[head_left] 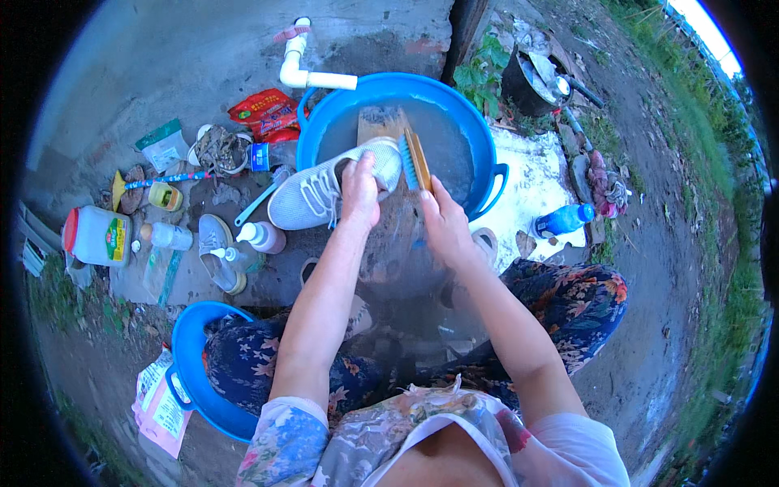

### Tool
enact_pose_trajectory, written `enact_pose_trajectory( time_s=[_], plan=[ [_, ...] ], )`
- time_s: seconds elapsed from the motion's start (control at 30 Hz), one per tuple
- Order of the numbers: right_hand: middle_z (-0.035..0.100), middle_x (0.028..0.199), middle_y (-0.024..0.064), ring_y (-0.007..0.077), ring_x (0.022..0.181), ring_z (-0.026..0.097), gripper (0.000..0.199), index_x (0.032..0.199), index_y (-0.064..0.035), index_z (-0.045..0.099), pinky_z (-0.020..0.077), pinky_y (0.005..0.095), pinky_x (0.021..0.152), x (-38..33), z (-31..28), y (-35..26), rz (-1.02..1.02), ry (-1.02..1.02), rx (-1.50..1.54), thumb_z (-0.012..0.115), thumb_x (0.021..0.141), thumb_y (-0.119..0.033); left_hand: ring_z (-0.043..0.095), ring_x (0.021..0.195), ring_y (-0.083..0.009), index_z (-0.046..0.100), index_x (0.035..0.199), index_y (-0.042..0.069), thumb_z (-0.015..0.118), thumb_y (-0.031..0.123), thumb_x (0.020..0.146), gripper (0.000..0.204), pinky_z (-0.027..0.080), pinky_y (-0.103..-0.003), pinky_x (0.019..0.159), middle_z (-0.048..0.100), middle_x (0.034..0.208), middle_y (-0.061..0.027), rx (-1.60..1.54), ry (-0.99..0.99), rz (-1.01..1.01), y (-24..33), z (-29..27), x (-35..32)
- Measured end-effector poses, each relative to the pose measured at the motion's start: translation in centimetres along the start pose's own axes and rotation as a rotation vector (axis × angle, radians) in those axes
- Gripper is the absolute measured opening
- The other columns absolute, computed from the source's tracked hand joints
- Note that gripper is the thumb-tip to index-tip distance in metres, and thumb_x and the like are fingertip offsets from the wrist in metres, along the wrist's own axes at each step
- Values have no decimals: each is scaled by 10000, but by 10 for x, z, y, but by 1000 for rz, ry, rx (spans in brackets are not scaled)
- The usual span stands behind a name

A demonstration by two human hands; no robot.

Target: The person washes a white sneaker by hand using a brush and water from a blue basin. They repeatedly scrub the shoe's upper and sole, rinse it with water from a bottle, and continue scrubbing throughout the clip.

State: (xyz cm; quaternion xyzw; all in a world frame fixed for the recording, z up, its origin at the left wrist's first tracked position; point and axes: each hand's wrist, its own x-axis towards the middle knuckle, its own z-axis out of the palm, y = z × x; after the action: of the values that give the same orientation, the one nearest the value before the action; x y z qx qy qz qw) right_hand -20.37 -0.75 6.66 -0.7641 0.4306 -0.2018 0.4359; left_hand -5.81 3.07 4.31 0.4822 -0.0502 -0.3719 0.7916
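Note:
My left hand (360, 191) grips a light grey lace-up sneaker (302, 200) at its heel end, thumb on top, toe pointing left. In my right hand (446, 221) is a wooden scrubbing brush (418, 159) with blue-green bristles. Its bristles face left and meet the heel of the sneaker, or come very close to it. Both are over the near part of a large blue basin (484, 134) holding greyish water. A worn wooden board (383, 123) slants out of the basin toward me, behind the sneaker and brush.
Left of the basin are a second sneaker (216, 247), a pump bottle (262, 237), a long-handled brush (257, 203) and a clear tub with a red lid (101, 235). A white tap pipe (320, 79) reaches over the rim. A blue bottle (563, 220) lies right; another blue basin (185, 365) sits by my left leg.

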Motion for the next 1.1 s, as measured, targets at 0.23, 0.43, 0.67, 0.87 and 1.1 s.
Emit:
enact_pose_trajectory(
  time_s=[0.23, 0.43, 0.67, 0.87, 1.1],
  plan=[
    [628, 994, 283, 412, 963, 615, 546, 1320, -6, 443, 486, 422, 829, 49, -35, -20, 290, -283, 40, 456, 924, -381, 573, 931, -145, 530, 1152, -19, 459, 244, 946, 342, 448, -289, 807, 601, 1047, -82, 137, -146, -59, -13, -5, -15],
    [641, 999, 246, 402, 1004, 601, 538, 1337, -30, 430, 452, 423, 876, 25, -35, -7, -71, -173, -237, 474, 926, -374, 554, 967, -183, 515, 1172, -55, 473, 207, 902, 379, 421, -311, 850, 585, 1107, -94, 595, -208, 163, -51, -28, -17],
    [646, 760, 242, 398, 700, 652, 559, 1355, -75, 370, 530, 485, 634, 6, -15, -17, -306, -187, -579, 490, 906, -386, 508, 1103, -250, 466, 1246, -41, 451, 235, 933, 417, 374, -343, 960, 537, 1204, -153, 906, -302, 290, -60, -44, -11],
    [653, 767, 228, 360, 722, 665, 544, 1353, -86, 401, 543, 452, 637, 25, -15, -32, -324, -209, -707, 494, 910, -389, 482, 1193, -270, 471, 1243, -37, 453, 225, 939, 401, 367, -357, 991, 529, 1241, -205, 924, -444, 96, -41, -27, -22],
    [656, 831, 218, 370, 779, 649, 519, 1363, -175, 413, 512, 456, 711, 31, -31, -34, -366, -299, -724, 537, 893, -354, 487, 1182, -314, 468, 1249, -37, 434, 248, 948, 417, 352, -368, 1004, 517, 1260, -205, 840, -396, 106, -24, -17, -39]
  ],
)
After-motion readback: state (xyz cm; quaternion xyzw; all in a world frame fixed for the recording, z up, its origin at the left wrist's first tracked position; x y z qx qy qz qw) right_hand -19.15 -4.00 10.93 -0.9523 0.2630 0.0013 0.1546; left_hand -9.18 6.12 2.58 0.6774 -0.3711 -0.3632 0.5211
